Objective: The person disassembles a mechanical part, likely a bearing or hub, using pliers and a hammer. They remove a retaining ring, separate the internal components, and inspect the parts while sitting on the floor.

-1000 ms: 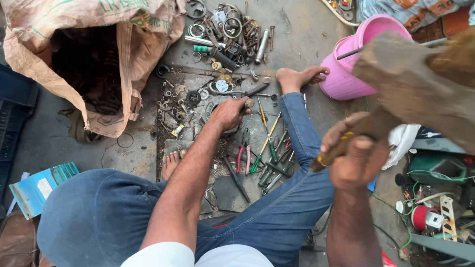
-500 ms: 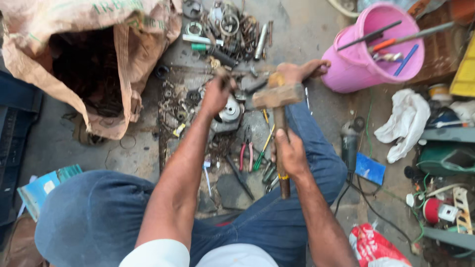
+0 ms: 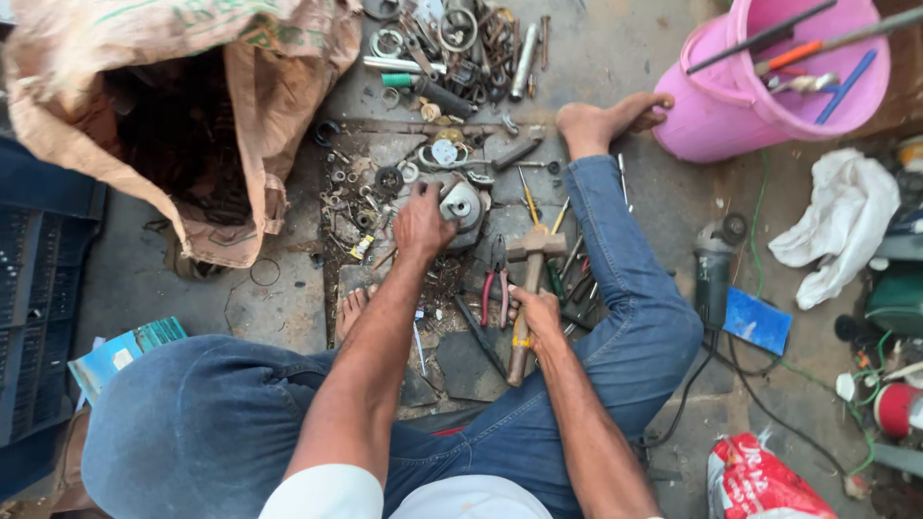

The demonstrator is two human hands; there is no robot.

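I sit on the floor in blue jeans with a pile of metal scrap (image 3: 385, 183) between my legs. My left hand (image 3: 420, 223) grips a round grey metal part (image 3: 463, 205) and holds it on the floor. My right hand (image 3: 536, 317) is closed around the wooden handle of a hammer (image 3: 531, 261). The hammer head is low, just right of the metal part and not touching it. Red-handled pliers (image 3: 494, 284) lie between my two hands.
A torn brown sack (image 3: 250, 86) of scrap gapes at upper left. A pink bucket (image 3: 711, 106) with tools stands upper right by my foot (image 3: 606, 120). An angle grinder (image 3: 713, 269), white rag (image 3: 836, 226), cables and a red bag (image 3: 760, 476) lie at right.
The hammer swung down from high on the right to the floor beside the metal part. My left hand stayed on the metal part.
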